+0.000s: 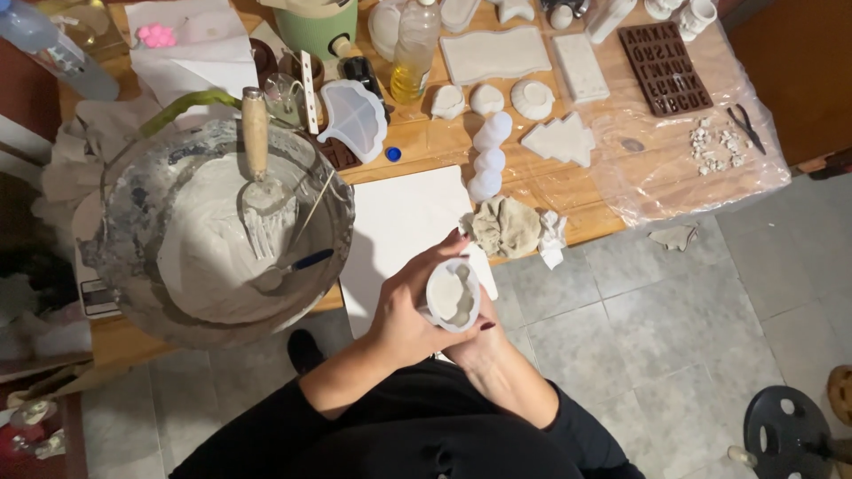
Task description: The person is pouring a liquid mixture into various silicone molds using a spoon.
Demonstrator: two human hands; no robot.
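Note:
Both my hands cup a small round white mould (452, 294) filled with pale plaster, held just off the front edge of the wooden table. My left hand (406, 306) wraps its left side, thumb up along the rim. My right hand (477, 341) supports it from beneath and is mostly hidden. To the left stands a large metal bowl (133, 213) of wet white plaster, with a wooden-handled trowel (256, 142), a spoon (288, 270) and a thin stick resting in it.
A white board (399, 222) lies under the hands, a crumpled rag (506, 226) beside it. Cast white shapes (488, 160), a clear silicone mould (355, 115), an oil bottle (414, 49) and a brown letter mould (664, 68) crowd the table. Grey tile floor lies right.

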